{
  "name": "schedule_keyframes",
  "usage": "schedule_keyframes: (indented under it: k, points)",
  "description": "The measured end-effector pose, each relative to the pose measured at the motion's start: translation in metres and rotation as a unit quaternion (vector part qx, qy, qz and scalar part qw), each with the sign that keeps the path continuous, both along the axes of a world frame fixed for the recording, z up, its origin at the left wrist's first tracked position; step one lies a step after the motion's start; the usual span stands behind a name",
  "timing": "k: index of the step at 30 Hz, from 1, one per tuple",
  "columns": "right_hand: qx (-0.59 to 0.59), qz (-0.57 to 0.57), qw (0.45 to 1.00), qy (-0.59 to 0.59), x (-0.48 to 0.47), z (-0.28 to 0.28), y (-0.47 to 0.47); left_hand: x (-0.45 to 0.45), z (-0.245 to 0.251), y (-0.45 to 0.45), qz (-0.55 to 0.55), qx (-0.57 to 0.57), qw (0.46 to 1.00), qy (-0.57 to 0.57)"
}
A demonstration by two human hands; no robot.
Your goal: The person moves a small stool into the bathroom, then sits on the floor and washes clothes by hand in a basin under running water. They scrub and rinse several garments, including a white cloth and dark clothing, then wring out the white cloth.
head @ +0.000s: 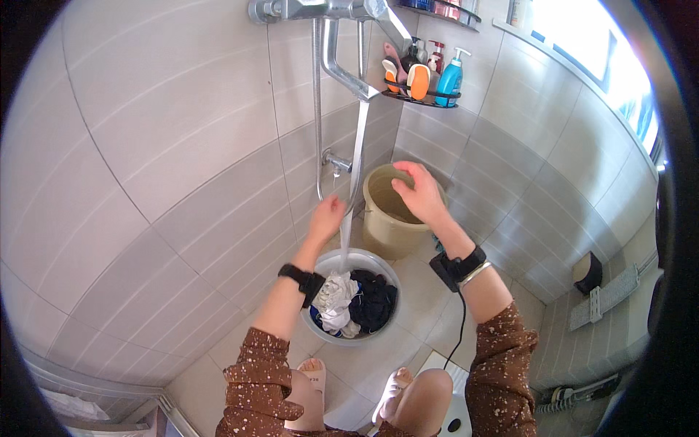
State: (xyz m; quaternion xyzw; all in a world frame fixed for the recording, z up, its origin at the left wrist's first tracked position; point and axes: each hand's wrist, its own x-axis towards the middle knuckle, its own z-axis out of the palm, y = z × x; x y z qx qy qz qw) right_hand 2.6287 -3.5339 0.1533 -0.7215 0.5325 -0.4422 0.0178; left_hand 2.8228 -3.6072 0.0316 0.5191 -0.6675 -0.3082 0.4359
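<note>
Water [357, 142] runs from the spout of a chrome wall faucet [349, 76] down into a grey basin [390, 273] on the floor. White cloth [334, 297] lies in the basin's left part, dark cloth [374, 303] in its right part. My left hand [329, 216], fingers curled, is just left of the stream, above the basin's back rim; whether it holds anything is not clear. My right hand [419, 194] is empty, thumb and fingers apart, over the beige bucket [387, 235] behind the basin. Both wrists wear black straps.
A black corner shelf [420, 99] holds a blue pump bottle [450, 82] and brushes with orange parts. A shower hose [317, 109] hangs in a loop near my left hand. A black cable [463, 328] hangs from my right wrist. Tiled walls stand left and right.
</note>
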Motion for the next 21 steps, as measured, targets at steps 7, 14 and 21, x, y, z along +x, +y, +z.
schedule_keyframes:
  k: [7,14,21]
  points:
    - [-0.009,0.005,1.0,-0.02,0.0,0.035,-0.007,-0.018,0.064,-0.018,0.014,-0.044,0.992,-0.117]
    - [0.038,0.02,0.999,-0.01,-0.001,0.034,-0.018,-0.009,0.024,-0.022,-0.083,0.05,0.985,-0.143]
    - [0.095,0.045,0.994,0.018,0.012,0.02,-0.03,-0.004,0.016,-0.019,-0.071,0.026,0.949,-0.305]
